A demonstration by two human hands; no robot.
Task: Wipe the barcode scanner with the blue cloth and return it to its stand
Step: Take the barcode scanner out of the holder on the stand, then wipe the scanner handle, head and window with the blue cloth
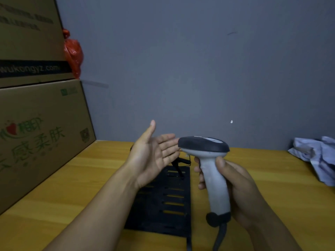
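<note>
My right hand (233, 185) grips the grey handle of the barcode scanner (212, 160), held upright above the table with its dark head pointing left. Its black cable hangs down from the handle's base. My left hand (154, 154) is empty, palm up and fingers spread, its fingertips just left of the scanner's head. Beneath both hands lies the black slotted stand (168, 201), flat on the wooden table, with a thin black arm rising at its far end. The blue cloth (315, 156) lies crumpled at the table's right edge, far from both hands.
The yellow wooden table (81, 178) runs up to a grey wall. Two stacked cardboard boxes (36, 124) stand along the left side. A red plastic bag (72, 53) hangs behind the upper box.
</note>
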